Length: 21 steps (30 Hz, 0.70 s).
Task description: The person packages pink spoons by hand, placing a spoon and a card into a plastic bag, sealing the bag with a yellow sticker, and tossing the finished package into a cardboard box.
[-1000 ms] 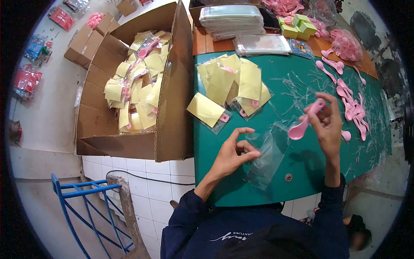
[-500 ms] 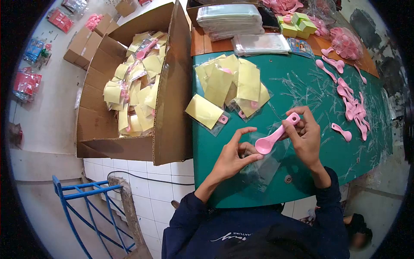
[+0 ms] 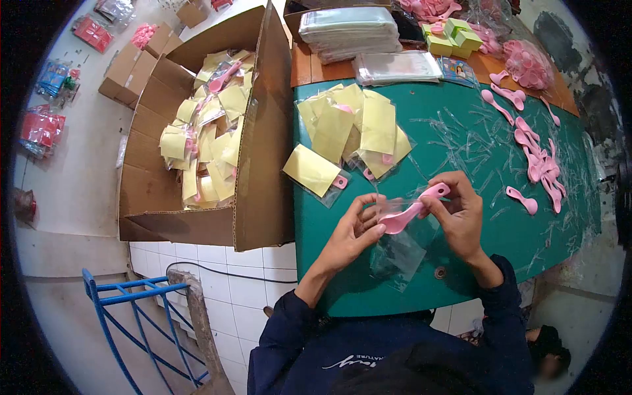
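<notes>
My right hand (image 3: 459,214) pinches a pink spoon (image 3: 403,218) near the holed end of its handle, with the bowl pointing left. My left hand (image 3: 355,227) is closed at the bowl end, thumb and fingers on a clear plastic bag (image 3: 403,257). The bag's film lies around the bowl and hangs below it; how deep the bowl sits inside is hard to tell. Left of my hands, a bagged spoon with a yellow card (image 3: 313,170) lies beside a pile of similar packs (image 3: 349,125).
Loose pink spoons (image 3: 543,168) and thin clear strips (image 3: 467,141) lie across the green table (image 3: 329,289). Stacks of clear bags (image 3: 349,29) stand at the back beside yellow card blocks (image 3: 454,38). A cardboard box (image 3: 263,131) of packs is at left, above a blue metal frame (image 3: 131,286).
The spoon has moved slightly down and left, its bowl now among the bag's film. My left hand has closed from a looser pose, and my right hand has lowered a little.
</notes>
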Each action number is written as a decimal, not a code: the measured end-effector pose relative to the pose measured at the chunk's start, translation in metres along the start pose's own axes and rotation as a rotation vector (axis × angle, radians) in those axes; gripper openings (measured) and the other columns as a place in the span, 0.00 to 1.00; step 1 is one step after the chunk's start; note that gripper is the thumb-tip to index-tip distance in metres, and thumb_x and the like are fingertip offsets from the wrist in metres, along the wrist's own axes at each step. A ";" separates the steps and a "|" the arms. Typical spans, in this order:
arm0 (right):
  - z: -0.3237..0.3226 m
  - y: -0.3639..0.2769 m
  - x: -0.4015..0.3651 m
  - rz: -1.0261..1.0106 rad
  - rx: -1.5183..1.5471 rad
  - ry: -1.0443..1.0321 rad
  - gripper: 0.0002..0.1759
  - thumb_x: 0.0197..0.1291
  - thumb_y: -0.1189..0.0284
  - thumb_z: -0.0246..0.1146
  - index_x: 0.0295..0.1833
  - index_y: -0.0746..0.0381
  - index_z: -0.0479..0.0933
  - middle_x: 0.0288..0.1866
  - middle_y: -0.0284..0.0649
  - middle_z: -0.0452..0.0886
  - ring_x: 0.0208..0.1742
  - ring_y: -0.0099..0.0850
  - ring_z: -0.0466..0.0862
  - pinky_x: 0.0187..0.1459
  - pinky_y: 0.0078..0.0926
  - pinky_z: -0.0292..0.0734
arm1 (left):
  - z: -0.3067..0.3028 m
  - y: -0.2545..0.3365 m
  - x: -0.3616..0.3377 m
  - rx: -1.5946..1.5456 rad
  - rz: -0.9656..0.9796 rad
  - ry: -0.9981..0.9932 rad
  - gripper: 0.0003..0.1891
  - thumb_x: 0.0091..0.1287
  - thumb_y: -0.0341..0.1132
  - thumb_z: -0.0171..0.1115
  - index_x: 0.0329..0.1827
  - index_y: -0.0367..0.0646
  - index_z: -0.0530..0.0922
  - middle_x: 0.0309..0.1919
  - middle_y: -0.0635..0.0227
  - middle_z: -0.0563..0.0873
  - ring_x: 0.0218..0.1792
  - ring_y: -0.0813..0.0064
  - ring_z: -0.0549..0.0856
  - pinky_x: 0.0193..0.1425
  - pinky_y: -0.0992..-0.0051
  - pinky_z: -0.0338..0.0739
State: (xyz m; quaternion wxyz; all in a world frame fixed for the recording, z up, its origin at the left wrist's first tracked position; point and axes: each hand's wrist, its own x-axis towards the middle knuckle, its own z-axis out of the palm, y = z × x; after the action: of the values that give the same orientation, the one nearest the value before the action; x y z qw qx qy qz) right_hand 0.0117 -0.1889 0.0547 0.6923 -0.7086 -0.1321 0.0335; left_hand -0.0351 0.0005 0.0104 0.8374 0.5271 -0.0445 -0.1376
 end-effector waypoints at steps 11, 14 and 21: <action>-0.011 -0.017 0.004 -0.248 -0.531 -0.314 0.19 0.55 0.69 0.65 0.51 0.67 0.77 0.42 0.42 0.76 0.38 0.30 0.81 0.39 0.25 0.78 | 0.003 0.003 -0.005 0.202 -0.085 -0.031 0.14 0.72 0.33 0.51 0.53 0.35 0.78 0.46 0.66 0.82 0.45 0.81 0.79 0.51 0.78 0.74; -0.014 -0.031 0.007 -0.236 -0.532 -0.407 0.24 0.54 0.61 0.66 0.52 0.66 0.77 0.44 0.43 0.74 0.40 0.31 0.80 0.42 0.26 0.76 | 0.006 0.003 -0.006 0.160 0.015 -0.042 0.12 0.70 0.30 0.52 0.51 0.35 0.79 0.45 0.62 0.84 0.46 0.78 0.80 0.51 0.77 0.76; -0.129 -0.013 0.092 0.098 -0.436 -0.441 0.30 0.56 0.47 0.60 0.47 0.64 0.81 0.47 0.44 0.75 0.42 0.33 0.79 0.45 0.29 0.74 | -0.002 0.012 -0.015 -0.120 0.165 -0.180 0.04 0.67 0.27 0.56 0.40 0.35 0.77 0.45 0.53 0.83 0.50 0.66 0.82 0.56 0.69 0.74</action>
State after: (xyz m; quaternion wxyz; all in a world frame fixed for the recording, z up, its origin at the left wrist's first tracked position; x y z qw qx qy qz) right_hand 0.1286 -0.2929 0.0850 0.4763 -0.8214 -0.2489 0.1908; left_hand -0.0464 0.0118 0.0215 0.8686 0.4559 -0.1544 -0.1175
